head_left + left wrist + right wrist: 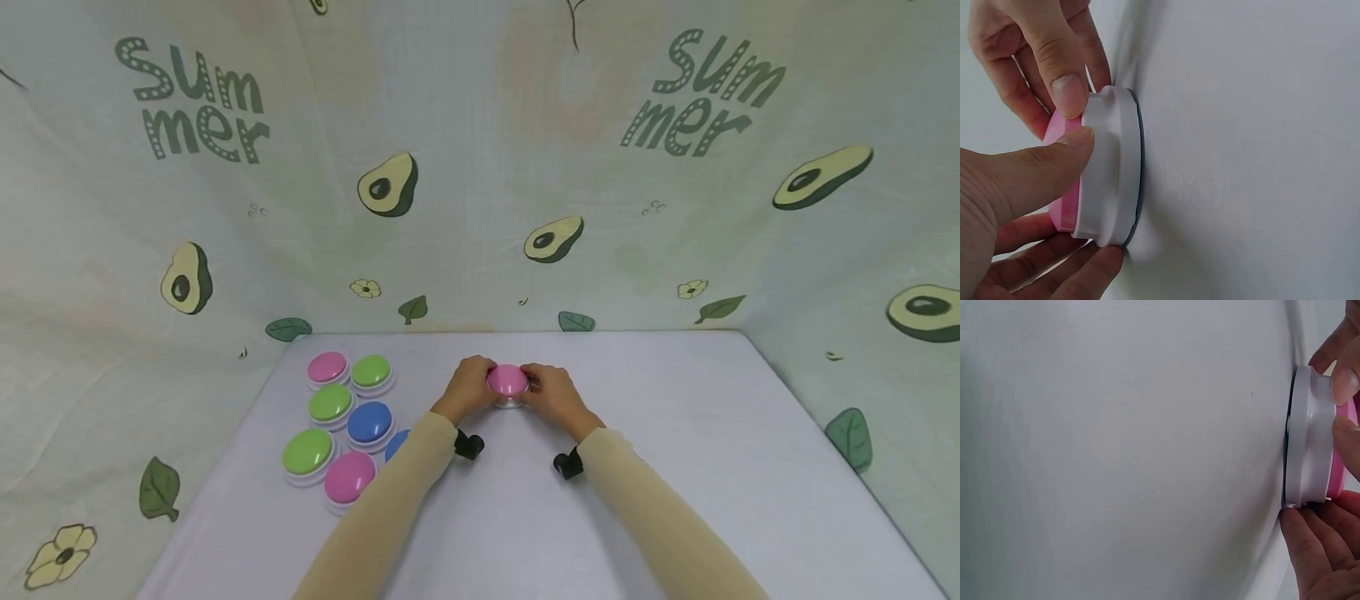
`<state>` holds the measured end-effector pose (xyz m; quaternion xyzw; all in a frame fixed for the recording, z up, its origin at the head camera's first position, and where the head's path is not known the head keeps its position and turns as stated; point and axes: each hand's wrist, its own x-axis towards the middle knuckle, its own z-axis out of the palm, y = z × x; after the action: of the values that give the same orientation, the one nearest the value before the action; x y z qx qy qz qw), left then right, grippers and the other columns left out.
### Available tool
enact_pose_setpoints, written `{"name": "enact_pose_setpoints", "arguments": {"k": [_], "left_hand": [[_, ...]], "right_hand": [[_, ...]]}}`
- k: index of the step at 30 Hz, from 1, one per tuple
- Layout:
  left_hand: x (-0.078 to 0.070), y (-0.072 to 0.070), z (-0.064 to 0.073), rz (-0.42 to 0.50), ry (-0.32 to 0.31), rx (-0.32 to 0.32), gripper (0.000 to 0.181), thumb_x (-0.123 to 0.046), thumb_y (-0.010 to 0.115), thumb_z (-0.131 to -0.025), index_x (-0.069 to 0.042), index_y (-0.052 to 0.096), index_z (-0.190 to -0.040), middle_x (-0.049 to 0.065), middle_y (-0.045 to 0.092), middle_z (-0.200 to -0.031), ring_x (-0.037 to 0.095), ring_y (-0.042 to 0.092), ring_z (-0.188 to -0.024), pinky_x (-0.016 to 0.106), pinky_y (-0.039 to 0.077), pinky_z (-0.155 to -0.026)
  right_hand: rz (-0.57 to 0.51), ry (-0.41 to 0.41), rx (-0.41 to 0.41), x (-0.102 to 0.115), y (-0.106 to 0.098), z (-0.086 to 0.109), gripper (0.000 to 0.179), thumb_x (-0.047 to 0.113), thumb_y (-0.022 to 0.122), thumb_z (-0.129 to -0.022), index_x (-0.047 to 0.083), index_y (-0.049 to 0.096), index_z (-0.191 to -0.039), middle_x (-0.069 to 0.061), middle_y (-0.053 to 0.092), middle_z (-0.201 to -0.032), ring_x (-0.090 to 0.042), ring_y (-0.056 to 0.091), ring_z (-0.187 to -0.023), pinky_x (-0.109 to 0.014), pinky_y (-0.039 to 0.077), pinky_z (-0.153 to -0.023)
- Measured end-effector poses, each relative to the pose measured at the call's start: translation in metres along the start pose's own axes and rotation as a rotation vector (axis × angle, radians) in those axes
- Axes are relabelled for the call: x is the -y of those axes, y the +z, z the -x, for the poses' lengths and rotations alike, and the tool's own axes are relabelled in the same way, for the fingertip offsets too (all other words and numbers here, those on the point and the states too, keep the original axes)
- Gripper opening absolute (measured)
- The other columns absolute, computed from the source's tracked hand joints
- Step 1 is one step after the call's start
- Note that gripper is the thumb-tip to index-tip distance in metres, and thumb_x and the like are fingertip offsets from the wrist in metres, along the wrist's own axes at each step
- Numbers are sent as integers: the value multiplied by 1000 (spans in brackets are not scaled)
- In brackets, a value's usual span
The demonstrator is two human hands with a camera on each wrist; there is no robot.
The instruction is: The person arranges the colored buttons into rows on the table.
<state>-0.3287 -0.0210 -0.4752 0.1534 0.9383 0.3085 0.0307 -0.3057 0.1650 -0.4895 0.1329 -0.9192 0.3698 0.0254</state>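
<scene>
A pink dome push button (pixel 507 380) on a white round base is held between both hands toward the back of the table. My left hand (pixel 469 388) grips its left side, thumb (pixel 1054 165) along the near side and fingers curled behind. From the right, my right hand (pixel 557 397) grips the same button, its thumb (pixel 1349 440) over the pink edge. In the left wrist view the white base (pixel 1110 169) sits upright against the table top, a dark edge showing beneath it. The thumbs lie close together; the far fingertips are partly hidden.
Several more buttons stand grouped at the table's left: pink (pixel 327 367), green (pixel 371 372), blue (pixel 370 423), and another blue one (pixel 394 444) partly hidden by the left sleeve. A printed cloth (pixel 465 125) hangs behind the white table (pixel 675 400).
</scene>
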Motion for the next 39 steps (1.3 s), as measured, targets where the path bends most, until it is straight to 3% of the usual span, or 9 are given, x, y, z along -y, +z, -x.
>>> {"name": "enact_pose_setpoints", "arguments": {"k": [12, 16, 21, 28, 34, 39], "left_hand": [[16, 7, 8, 215, -63, -59, 62, -14, 94, -80, 1, 65, -133, 16, 66, -125, 32, 63, -120, 45, 54, -106], [19, 11, 7, 289, -51, -80, 65, -14, 95, -79, 2, 65, -134, 16, 67, -126, 32, 64, -120, 45, 55, -105], [14, 12, 6, 298, -59, -87, 64, -13, 94, -80, 2, 65, -135, 16, 67, -127, 31, 63, -121, 44, 54, -106], [18, 12, 12, 295, -72, -155, 61, -13, 94, -80, 2, 66, -132, 15, 70, -124, 30, 64, -119, 44, 54, -106], [13, 16, 13, 326, -95, -160, 62, -12, 93, -81, 3, 65, -135, 16, 69, -127, 29, 64, -120, 41, 55, -106], [9, 21, 16, 293, -107, -181, 60, -13, 92, -83, 4, 65, -134, 17, 69, -127, 31, 64, -123, 43, 54, -108]], "right_hand": [[-42, 92, 48, 1, 3, -3, 58, 13, 85, -89, -8, 62, -138, -23, 67, -136, -37, 64, -127, -50, 52, -110], [-71, 127, 48, 0, 0, -2, 61, 15, 85, -89, -7, 61, -140, -22, 66, -138, -37, 62, -130, -49, 50, -112], [-85, 129, 35, 1, -4, -2, 60, 12, 85, -89, -9, 60, -140, -25, 65, -138, -38, 62, -131, -49, 50, -112], [-145, 131, 39, 3, 3, -5, 60, 13, 86, -88, -7, 60, -138, -25, 65, -138, -38, 63, -130, -48, 51, -111], [-127, 145, 24, 1, 1, -2, 62, 16, 86, -89, -6, 59, -141, -24, 64, -140, -38, 61, -132, -48, 50, -112], [-141, 124, 1, 0, 1, 2, 60, 13, 85, -90, -8, 58, -139, -27, 63, -141, -40, 61, -131, -50, 50, -112]]}}
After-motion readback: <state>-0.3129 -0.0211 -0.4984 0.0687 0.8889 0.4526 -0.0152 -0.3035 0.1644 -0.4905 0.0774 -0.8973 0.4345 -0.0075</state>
